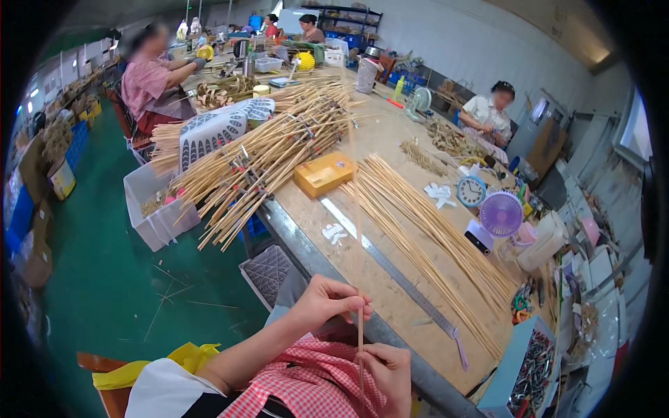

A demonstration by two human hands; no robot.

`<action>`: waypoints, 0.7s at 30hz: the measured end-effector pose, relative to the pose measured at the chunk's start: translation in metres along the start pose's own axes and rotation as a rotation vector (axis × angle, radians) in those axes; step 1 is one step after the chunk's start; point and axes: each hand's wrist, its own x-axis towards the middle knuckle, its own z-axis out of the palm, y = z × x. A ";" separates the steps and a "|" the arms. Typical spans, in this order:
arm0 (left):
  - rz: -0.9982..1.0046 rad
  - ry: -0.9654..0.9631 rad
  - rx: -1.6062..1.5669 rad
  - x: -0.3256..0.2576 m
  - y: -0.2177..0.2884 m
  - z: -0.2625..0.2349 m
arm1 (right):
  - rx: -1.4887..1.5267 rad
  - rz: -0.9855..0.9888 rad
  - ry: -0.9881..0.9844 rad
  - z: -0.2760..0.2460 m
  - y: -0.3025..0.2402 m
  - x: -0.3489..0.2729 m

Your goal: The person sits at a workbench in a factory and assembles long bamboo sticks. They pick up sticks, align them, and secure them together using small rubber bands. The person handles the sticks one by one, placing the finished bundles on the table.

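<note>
Pale tan and slender, 1 straight stick (360,327) stands nearly upright between the 2 hands, its upper length faint and blurred. The left hand (333,304) pinches it between thumb and fingers; the right hand (387,375) grips it lower down. Beyond them, similar sticks (439,235) lie beside a metal ruler (397,274).

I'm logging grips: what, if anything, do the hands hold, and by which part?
A thin stick, by its near part: left hand farther up it, right hand below.
</note>
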 end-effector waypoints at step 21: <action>0.524 -0.402 0.344 0.016 0.000 0.086 | 0.056 -0.375 0.719 -0.064 -0.066 0.018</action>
